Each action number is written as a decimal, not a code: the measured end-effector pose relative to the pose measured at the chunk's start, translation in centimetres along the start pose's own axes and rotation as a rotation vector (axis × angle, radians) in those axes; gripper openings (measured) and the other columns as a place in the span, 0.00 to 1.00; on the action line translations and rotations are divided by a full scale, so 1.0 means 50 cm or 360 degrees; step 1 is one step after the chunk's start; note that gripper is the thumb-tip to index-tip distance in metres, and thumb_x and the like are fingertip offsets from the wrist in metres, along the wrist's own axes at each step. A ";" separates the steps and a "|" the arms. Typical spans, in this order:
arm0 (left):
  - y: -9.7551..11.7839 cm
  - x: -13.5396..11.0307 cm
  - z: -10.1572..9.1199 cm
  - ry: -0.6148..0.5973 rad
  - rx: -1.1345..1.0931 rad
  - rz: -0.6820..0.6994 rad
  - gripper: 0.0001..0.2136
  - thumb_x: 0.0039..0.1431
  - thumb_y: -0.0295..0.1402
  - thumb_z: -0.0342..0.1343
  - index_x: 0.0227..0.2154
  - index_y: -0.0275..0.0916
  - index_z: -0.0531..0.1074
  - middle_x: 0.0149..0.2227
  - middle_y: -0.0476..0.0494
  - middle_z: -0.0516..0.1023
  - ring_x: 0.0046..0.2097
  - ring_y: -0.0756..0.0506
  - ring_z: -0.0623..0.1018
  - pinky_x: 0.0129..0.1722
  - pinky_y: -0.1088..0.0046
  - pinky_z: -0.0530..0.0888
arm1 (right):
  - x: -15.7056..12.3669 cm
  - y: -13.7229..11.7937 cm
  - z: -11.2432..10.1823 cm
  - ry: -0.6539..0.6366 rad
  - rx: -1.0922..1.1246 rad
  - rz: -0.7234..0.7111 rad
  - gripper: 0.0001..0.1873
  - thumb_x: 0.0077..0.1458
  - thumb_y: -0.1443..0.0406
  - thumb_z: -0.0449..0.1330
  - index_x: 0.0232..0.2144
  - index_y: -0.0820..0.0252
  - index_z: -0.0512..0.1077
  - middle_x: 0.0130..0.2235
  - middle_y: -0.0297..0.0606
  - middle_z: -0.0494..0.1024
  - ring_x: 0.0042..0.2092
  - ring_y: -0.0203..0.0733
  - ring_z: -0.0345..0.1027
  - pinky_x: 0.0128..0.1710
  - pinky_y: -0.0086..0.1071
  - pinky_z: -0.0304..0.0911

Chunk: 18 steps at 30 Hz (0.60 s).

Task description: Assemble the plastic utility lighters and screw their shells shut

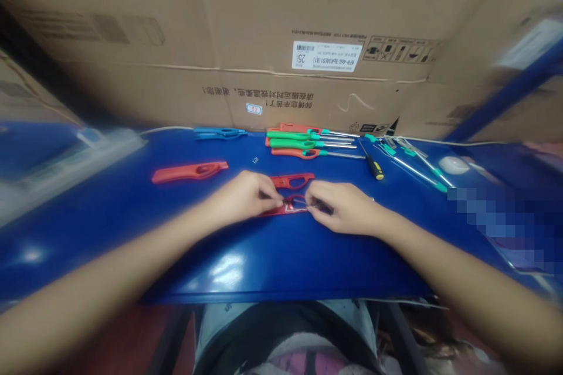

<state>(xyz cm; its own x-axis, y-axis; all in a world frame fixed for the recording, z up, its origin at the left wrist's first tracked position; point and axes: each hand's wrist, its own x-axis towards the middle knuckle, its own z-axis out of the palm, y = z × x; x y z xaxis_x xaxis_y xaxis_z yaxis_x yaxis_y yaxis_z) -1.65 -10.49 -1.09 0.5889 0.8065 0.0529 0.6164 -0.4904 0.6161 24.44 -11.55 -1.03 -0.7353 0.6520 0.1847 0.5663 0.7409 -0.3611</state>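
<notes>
Red plastic shell lies near the front of the blue table, between the two hands; pale, thin parts sit inside it. Left hand: fingers narrow, pinching the shell's left part. Right hand: fingers bent at the right end; cannot tell whether they grip a part. Both hands cover the shell's ends. Just beyond: second red shell, partly behind the left fingers. Farther left, a red handle. To the right, a yellow-and-black screwdriver and metal tubes with teal ends. Behind: green and orange lighters side by side; blue handles left of them. At the back, cardboard printed upside down: "AUX", Chinese characters; white label, "25", "KFR-46G", the rest blurred.
</notes>
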 end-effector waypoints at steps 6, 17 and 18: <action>0.004 -0.002 -0.003 -0.0029 -0.0035 -0.0018 0.07 0.59 0.33 0.62 0.37 0.42 0.85 0.38 0.46 0.85 0.38 0.46 0.82 0.42 0.72 0.76 | -0.002 -0.001 -0.001 0.0010 -0.0001 -0.0009 0.02 0.59 0.69 0.57 0.34 0.57 0.69 0.33 0.33 0.76 0.31 0.35 0.65 0.32 0.28 0.55; 0.003 0.008 -0.005 -0.0179 -0.0287 -0.0421 0.08 0.52 0.39 0.67 0.34 0.43 0.85 0.34 0.48 0.86 0.35 0.45 0.82 0.35 0.75 0.75 | -0.002 0.006 -0.008 -0.0088 0.0010 -0.0053 0.02 0.62 0.67 0.58 0.36 0.57 0.70 0.36 0.35 0.78 0.36 0.38 0.69 0.34 0.29 0.56; 0.003 0.009 -0.006 -0.0242 -0.0329 -0.0466 0.10 0.51 0.40 0.68 0.34 0.42 0.85 0.33 0.48 0.86 0.34 0.46 0.81 0.32 0.75 0.74 | -0.002 0.006 -0.009 -0.0097 0.0027 -0.0061 0.01 0.62 0.67 0.58 0.36 0.57 0.70 0.36 0.34 0.78 0.36 0.38 0.69 0.34 0.29 0.56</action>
<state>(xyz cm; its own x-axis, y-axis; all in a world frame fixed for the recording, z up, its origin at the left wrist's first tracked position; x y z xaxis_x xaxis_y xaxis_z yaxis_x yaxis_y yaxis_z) -1.45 -10.13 -0.72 0.4837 0.8368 -0.2563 0.6606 -0.1570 0.7341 24.85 -11.34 -0.76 -0.7780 0.6119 0.1425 0.5314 0.7618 -0.3705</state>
